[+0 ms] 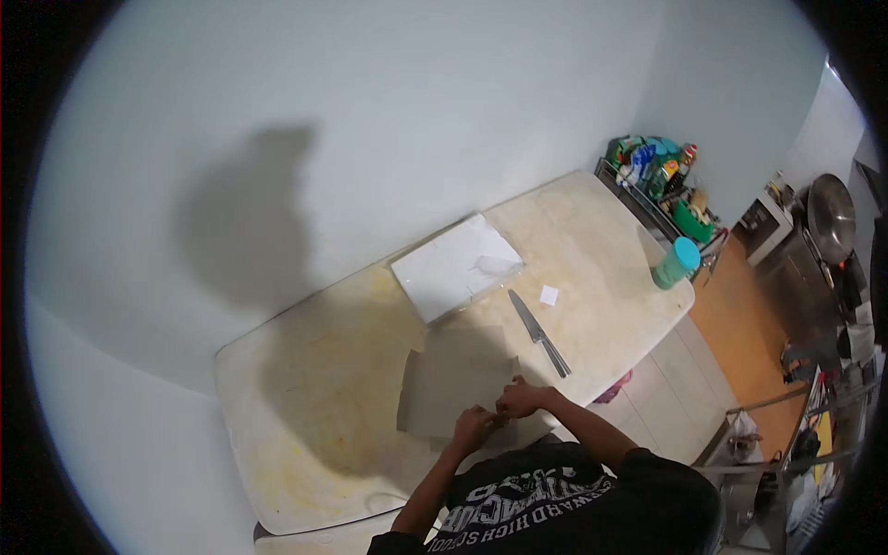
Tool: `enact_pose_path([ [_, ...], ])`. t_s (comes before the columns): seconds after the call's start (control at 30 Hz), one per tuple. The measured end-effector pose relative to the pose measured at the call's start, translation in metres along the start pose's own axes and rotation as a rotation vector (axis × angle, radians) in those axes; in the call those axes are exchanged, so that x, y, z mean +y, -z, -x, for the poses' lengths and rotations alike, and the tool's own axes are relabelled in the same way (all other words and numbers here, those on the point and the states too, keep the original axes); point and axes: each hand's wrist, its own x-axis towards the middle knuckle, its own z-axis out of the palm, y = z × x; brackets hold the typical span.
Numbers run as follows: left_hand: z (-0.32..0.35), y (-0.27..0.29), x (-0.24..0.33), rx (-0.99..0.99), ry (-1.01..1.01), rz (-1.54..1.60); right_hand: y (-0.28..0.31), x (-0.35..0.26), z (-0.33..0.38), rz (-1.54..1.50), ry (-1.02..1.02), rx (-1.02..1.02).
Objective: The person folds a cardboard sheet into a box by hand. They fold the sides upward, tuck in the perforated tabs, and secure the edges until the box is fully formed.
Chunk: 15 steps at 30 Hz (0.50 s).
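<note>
cardboard: a flat brown sheet of cardboard (458,379), opened out, with notched and flapped edges

pose: lying flat on the pale, stained worktop (305,407), slightly skewed to its edges

place: close to the worktop's near edge, directly in front of the person, partly in shadow

contact: both hands meet at its near right edge, left hand (472,428) and right hand (520,400) close together, fingers pinching something small there, too small to tell what
</note>
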Motion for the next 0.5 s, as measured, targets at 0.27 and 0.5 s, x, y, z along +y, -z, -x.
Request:
enact_pose_path([
  [0.27,0.006,-0.026,-0.007,-0.022,0.134,0.159,-0.011,0.007,0.007,-0.016,-0.043,0.016],
  [0.5,-0.025,0.009,0.009,0.208,0.234,-0.011,0.014,0.016,0.014,-0.181,0.05,0.642],
])
